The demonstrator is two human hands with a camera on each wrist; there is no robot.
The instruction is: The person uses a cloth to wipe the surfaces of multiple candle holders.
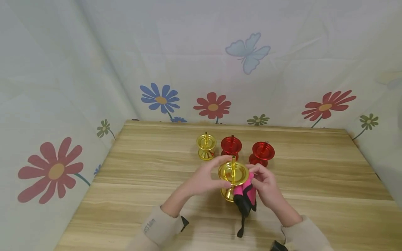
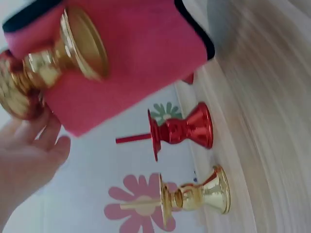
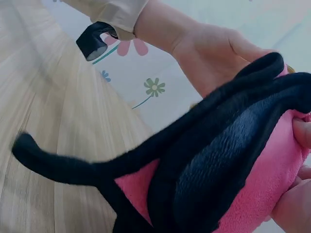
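My left hand [image 1: 204,177] holds a shiny gold candle holder [image 1: 240,174] by its dish, thumb at the near side and fingers at the far side. The holder stays upright, its thin tube pointing up. With its fingers, my right hand [image 1: 267,184] pinches a pink cloth with black edging [image 1: 250,195] against the holder's right side. The cloth hangs in folds, a black strip dangling below. In the left wrist view, the pink cloth [image 2: 141,53] spreads behind the holder's base [image 2: 87,46]. Dark folds of the cloth [image 3: 214,160] fill much of the right wrist view.
Behind the hands stand another gold candle holder [image 1: 206,143], a red candle holder [image 1: 231,144] and a second red one [image 1: 263,151], in a row on the wooden table [image 1: 150,157]. A flower-printed white curtain [image 1: 188,62] surrounds the table's back and sides.
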